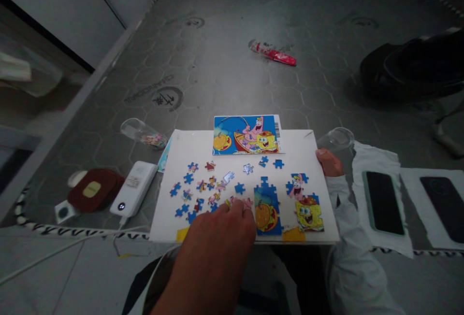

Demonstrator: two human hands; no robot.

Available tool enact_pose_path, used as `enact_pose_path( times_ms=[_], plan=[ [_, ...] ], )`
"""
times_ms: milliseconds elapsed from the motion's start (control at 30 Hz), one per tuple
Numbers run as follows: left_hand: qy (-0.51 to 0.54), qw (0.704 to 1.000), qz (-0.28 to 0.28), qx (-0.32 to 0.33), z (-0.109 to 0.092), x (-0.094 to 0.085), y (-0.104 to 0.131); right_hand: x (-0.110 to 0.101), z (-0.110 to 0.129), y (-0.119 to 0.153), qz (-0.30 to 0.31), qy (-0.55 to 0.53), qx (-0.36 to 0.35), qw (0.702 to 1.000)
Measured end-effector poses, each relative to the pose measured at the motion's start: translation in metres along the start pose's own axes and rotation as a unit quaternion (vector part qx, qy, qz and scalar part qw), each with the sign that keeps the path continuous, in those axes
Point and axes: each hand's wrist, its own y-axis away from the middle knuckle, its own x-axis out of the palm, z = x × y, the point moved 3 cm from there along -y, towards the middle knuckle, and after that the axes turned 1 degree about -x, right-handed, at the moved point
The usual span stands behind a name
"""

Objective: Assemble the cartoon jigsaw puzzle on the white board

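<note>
A white board (232, 141) carries loose puzzle pieces (188, 178), mostly blue and pink, on its left half. My left hand (226, 230) reaches in from the bottom, its fingers curled down at pink pieces (246, 202); what lies between the fingertips is hidden. Just right of it is a joined burger section (267, 208). Farther right, joined pieces show a pink figure (297, 185) and a yellow face (309, 213). A printed picture card (246, 135) lies at the board's top. My right hand (330, 162) grips the board's right edge.
Clear cups (136, 129), (338, 138) lie on both sides of the board. A white power bank (134, 188) with a cable and a brown case (94, 189) are left. Phones (384, 202) lie right; a red tube (273, 53) lies beyond, a black object (416, 71) far right.
</note>
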Motion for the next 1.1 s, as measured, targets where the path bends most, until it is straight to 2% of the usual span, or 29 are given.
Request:
enact_pose_path(
  times_ms=[300,533,800,967,1100],
  plan=[
    [0.015,1.0,0.02,-0.008,0.0,0.0,0.0,-0.003,-0.005,-0.004,-0.002,0.008,-0.001,1.0],
    [0.038,0.996,0.081,-0.015,-0.004,-0.008,-0.001,-0.005,-0.006,-0.003,-0.015,0.013,0.012,1.0],
    [0.063,0.995,0.071,-0.013,-0.005,-0.008,-0.004,-0.008,-0.004,-0.001,-0.044,0.032,0.03,0.998],
    [0.075,0.991,0.109,-0.004,-0.01,-0.014,-0.001,-0.012,-0.006,-0.005,-0.051,0.041,0.027,0.997],
    [0.09,0.992,0.091,-0.001,-0.011,-0.015,0.0,-0.017,-0.013,-0.009,-0.046,0.041,0.028,0.998]
  ],
)
